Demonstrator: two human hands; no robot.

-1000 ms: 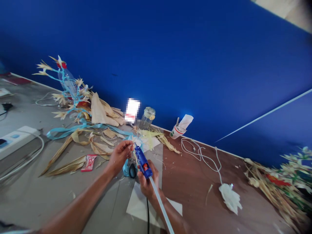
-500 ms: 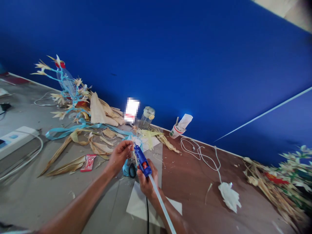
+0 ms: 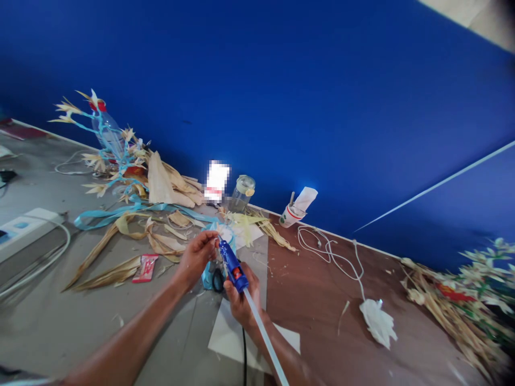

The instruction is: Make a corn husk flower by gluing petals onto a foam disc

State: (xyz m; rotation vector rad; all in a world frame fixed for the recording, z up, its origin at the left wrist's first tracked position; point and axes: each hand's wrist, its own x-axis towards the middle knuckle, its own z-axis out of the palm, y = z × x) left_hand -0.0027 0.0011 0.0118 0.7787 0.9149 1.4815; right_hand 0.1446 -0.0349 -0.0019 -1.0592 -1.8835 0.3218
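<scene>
My right hand [image 3: 243, 297] is wrapped round a blue hot glue gun [image 3: 230, 261], and a long pale glue stick [image 3: 265, 338] runs out of its back end. Its nozzle points away from me, close to the fingertips of my left hand [image 3: 200, 254]. Those fingers are pinched together on something small and pale that I cannot make out. Beneath the hands lie scissors with a black handle [image 3: 218, 280], partly hidden, and crumpled light-blue plastic [image 3: 207, 279]. White paper [image 3: 225, 327] lies below my right wrist.
Dried husks [image 3: 173, 185] and a plastic bottle [image 3: 107, 131] with blue-stemmed husk flowers stand at the left. A red packet [image 3: 145, 268], power strip [image 3: 28, 233], glass jar [image 3: 242, 192], paper cup [image 3: 290, 215], white cable [image 3: 333, 252] and husk bundle [image 3: 434, 311] surround the work area.
The glue gun's nozzle has shifted slightly left, nearer my left fingertips. Both hands keep their holds, and the surroundings look the same.
</scene>
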